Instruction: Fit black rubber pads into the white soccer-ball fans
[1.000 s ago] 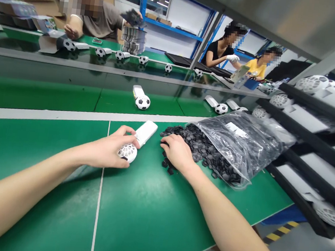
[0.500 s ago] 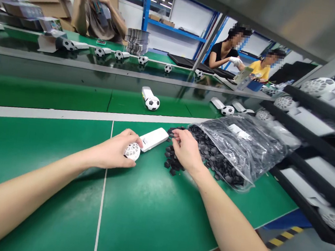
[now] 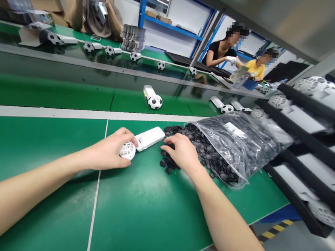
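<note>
My left hand (image 3: 111,149) is wrapped around the white lattice ball (image 3: 127,150) at one end of a white device. The device's flat white handle (image 3: 150,139) lies on the green table, pointing away to the right; my fingers hide part of the ball. My right hand (image 3: 182,152) is over the near edge of a pile of small black pieces (image 3: 167,163), its finger and thumb curved and apart. Black pieces show in the gap between them, and I see none gripped. A clear plastic bag (image 3: 239,140) lies open beside it, with black pieces spilling out.
Beyond the white table edge, a device with a black-and-white football head (image 3: 155,101) lies on a green belt (image 3: 67,97). Black trays (image 3: 299,198) with white devices are stacked at the right. Several football devices line the far ledge (image 3: 102,61). Co-workers sit behind it.
My right hand has drawn slightly back toward me and left, its finger and thumb parting over the black pieces. My left hand keeps its hold on the ball. The view has shifted slightly.
</note>
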`<state>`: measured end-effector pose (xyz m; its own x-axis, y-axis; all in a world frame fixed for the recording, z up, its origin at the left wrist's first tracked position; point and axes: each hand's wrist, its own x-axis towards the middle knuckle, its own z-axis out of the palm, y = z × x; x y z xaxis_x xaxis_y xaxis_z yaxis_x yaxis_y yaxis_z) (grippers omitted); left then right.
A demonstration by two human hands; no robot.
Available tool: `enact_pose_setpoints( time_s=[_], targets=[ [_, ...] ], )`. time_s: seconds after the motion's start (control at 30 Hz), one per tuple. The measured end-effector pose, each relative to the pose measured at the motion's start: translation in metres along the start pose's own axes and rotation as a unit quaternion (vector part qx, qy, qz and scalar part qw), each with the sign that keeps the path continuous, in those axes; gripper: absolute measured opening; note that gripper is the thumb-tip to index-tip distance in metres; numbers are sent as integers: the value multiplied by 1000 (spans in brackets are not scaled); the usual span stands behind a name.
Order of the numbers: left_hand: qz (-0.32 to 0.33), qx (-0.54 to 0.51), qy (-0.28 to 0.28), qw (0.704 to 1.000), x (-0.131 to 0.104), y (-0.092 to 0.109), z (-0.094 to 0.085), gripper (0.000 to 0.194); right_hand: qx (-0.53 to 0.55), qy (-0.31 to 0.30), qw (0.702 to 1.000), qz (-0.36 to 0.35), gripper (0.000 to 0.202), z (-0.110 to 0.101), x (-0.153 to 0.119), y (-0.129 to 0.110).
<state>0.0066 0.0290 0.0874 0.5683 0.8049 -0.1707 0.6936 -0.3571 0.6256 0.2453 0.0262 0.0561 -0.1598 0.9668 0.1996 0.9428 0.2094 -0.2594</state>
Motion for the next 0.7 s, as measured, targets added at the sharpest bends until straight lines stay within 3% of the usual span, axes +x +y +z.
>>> enact_pose_setpoints(
  time_s=[0.13, 0.47, 0.6, 0.7],
  targets=[
    [-10, -7, 1, 1000, -1, 1, 2, 37, -62, -52, 997, 5, 12, 0, -1, -3],
    [12, -36, 25, 999, 2, -9, 20, 42, -236, -78, 968, -30, 15, -10, -8, -22],
    [16, -40, 21, 999, 2, -9, 19, 42, -207, -53, 977, -21, 12, -10, -8, -20],
    [23, -42, 9, 999, 1, -7, 15, 41, -114, -16, 993, -20, 12, -9, -7, -18]
  ],
)
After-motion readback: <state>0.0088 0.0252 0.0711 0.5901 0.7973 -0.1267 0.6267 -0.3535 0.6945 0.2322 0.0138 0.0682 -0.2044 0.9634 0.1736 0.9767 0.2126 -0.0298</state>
